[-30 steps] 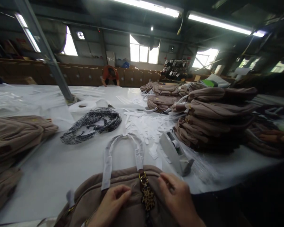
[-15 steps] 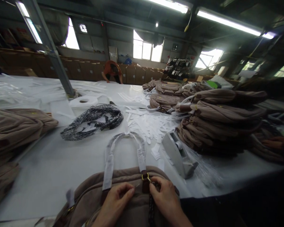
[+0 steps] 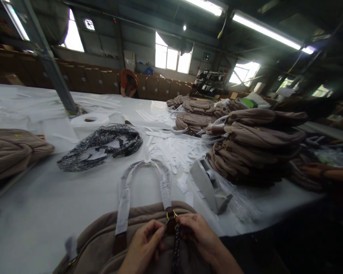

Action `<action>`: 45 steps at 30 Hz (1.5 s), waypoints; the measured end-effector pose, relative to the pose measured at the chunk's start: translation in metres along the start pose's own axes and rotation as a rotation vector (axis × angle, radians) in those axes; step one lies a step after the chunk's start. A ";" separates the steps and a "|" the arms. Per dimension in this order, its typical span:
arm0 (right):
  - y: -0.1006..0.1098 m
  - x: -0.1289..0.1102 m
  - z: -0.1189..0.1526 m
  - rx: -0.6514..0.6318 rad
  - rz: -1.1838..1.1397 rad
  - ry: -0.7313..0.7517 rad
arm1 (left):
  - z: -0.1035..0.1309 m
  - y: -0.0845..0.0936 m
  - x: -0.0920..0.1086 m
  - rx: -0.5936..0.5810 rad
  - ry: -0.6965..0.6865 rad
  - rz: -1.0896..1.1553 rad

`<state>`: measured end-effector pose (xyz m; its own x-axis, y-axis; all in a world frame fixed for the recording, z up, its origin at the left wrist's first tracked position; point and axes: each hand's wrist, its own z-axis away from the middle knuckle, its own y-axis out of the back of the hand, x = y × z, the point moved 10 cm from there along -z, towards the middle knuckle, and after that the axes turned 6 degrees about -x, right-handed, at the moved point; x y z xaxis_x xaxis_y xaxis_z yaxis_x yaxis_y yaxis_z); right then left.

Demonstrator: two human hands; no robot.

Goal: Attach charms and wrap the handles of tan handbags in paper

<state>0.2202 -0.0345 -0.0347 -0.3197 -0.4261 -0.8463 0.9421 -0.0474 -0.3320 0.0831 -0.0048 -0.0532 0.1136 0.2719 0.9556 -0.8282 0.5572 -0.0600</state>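
A taupe fabric bag (image 3: 148,217) lies in front of me, its looped handle (image 3: 124,207) wrapped in white paper. Where the handle's right end meets the bag, a gold ring (image 3: 170,215) sits on a brown leather tab. My right hand (image 3: 198,232) is closed, thumb and fingertips pinching the top of a dark braided cord (image 3: 176,243) right beside the ring. The cord hangs down over the bag front. To the left of the tab, my left hand (image 3: 148,243) is closed in a pinch; whatever is between its fingertips is hidden.
A grey tape dispenser (image 3: 210,186) stands right of the bag, near a tall stack of taupe bags (image 3: 254,148). White paper strips (image 3: 174,148) and a black-and-white knitted loop (image 3: 103,146) lie beyond. A co-worker (image 3: 128,83) bends over the far table edge; another person's arm (image 3: 334,174) reaches in at right.
My view has swung slightly right. The left hand has come closer to the leather tab, and the braided cord now hangs in plain sight between my hands. My right hand stays at the ring.
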 end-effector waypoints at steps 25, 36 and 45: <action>0.001 0.011 0.029 0.234 0.168 0.247 | 0.008 -0.020 -0.012 -0.009 0.120 0.048; 0.006 0.017 0.039 0.301 0.360 0.259 | 0.015 -0.007 0.049 -0.035 -0.097 -0.616; 0.004 0.010 0.043 0.341 0.497 0.310 | 0.007 -0.016 0.051 -0.095 -0.053 -0.732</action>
<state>0.2247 -0.0779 -0.0264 0.1934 -0.1944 -0.9617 0.9477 -0.2166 0.2344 0.0981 -0.0058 -0.0014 0.5900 -0.2321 0.7733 -0.4997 0.6474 0.5755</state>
